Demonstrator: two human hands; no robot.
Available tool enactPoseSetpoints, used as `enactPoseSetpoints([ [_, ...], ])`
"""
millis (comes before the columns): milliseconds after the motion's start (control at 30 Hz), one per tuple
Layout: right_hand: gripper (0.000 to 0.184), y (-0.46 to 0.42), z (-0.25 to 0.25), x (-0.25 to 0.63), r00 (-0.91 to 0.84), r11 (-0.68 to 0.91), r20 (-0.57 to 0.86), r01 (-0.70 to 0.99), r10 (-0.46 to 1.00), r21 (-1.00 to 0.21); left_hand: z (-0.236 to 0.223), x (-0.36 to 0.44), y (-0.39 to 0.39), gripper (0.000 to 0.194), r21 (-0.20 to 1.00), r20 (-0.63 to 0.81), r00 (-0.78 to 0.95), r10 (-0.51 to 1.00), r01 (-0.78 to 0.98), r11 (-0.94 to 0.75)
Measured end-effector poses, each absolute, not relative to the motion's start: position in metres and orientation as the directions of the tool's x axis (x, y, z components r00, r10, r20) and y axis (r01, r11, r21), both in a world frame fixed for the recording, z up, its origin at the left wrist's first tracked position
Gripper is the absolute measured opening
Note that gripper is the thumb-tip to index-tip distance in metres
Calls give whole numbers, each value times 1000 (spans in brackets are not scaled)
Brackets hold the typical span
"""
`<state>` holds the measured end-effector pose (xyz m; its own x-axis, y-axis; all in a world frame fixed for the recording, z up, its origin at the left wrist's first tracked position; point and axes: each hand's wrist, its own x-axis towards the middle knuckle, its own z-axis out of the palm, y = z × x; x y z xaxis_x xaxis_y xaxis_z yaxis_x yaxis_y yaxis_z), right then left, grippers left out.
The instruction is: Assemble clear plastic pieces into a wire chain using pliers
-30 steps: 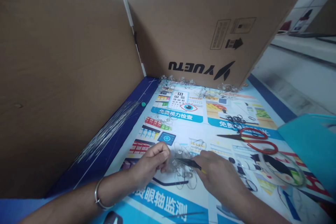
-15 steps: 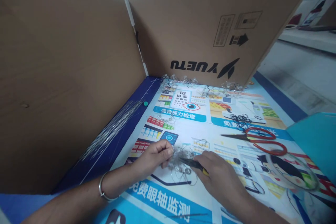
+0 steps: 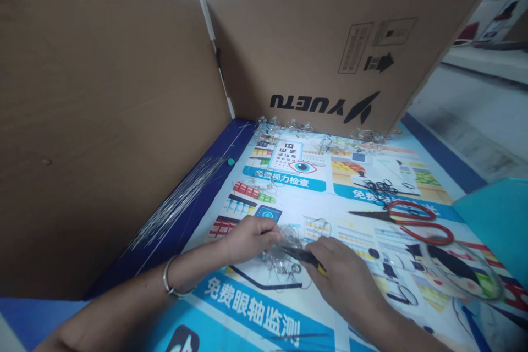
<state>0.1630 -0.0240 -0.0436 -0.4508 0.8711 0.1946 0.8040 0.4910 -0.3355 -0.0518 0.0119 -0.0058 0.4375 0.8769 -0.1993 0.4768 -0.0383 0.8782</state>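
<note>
My left hand (image 3: 253, 237), with a silver bangle (image 3: 168, 278) on its wrist, is closed in a pinch at the edge of a tangle of thin wire loops with clear beads (image 3: 284, 267). The exact piece between its fingertips is too blurred to make out. My right hand (image 3: 344, 272) is wrapped round a pair of pliers (image 3: 307, 258) with dark jaws and a bit of yellow on the handle. The jaws point left into the wire, close to my left fingertips. Whether they grip a wire cannot be seen.
Red-handled scissors (image 3: 429, 225) lie to the right, beside black rings (image 3: 377, 186) and a clear round dish (image 3: 462, 272). Straight wires (image 3: 177, 203) lie along the left. Cardboard panels (image 3: 313, 38) stand left and behind, with beaded wire pieces (image 3: 367, 135) at their foot.
My left hand has moved slightly right and its fingers have shifted on the wire tangle. The pliers stay at the tangle in my right hand. The whole view has shifted a little.
</note>
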Motion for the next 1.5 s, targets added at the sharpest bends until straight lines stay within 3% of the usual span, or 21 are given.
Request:
enactPoseSetpoints([
  [200, 10, -24, -46, 163, -452, 502, 219, 798, 865, -335, -7, -69, 13, 25, 932, -193, 533, 824, 363, -17],
  [433, 11, -24, -45, 162, -464, 515, 228, 795, 856, -319, -7, -70, 11, 19, 843, 81, 557, 827, 404, -355],
  [500, 9, -24, -44, 162, -469, 526, 244, 794, 849, -305, -5, -67, 8, 16, 826, 114, 541, 833, 415, -382],
  [667, 7, -24, -43, 162, -466, 516, 224, 803, 856, -299, -3, -60, 4, 9, 851, 109, 480, 871, 408, -331],
  [1100, 7, -25, -48, 162, -484, 541, 252, 794, 838, -276, 3, -68, 15, 24, 699, 186, 794, 579, 307, -646],
  [1367, 9, -25, -46, 162, -491, 541, 230, 788, 840, -293, 1, -78, 20, 21, 709, 216, 753, 621, 316, -630],
  [1500, 8, -26, -46, 164, -477, 549, 272, 724, 836, -417, 3, -79, 19, 19, 714, 226, 718, 659, 338, -613],
])
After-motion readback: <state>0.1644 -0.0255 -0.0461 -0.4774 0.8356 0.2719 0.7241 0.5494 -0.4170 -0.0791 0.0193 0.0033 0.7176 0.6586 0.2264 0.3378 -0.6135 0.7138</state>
